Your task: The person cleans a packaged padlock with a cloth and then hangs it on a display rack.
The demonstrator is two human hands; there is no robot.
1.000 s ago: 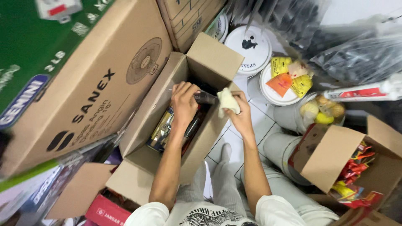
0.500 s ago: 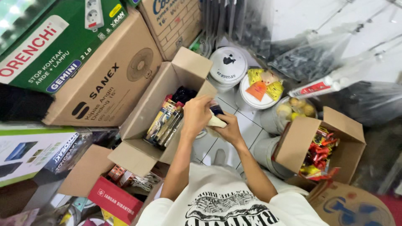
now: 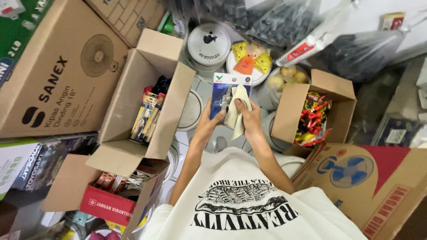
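Wiping step in hand: left hand (image 3: pixel 208 126) gripping blue blister pack (image 3: pixel 226 91) held up between open box (image 3: pixel 133 100) and box of red packs (image 3: pixel 313 111), right hand (image 3: pixel 249 118) pressing cream cloth (image 3: pixel 238 109) on its face; next likely calling for steady wiping pressure.

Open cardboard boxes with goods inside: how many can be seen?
3. One long open box left of the left hand, one smaller box right of the right hand, and one box at the lower left. Others may be hidden.
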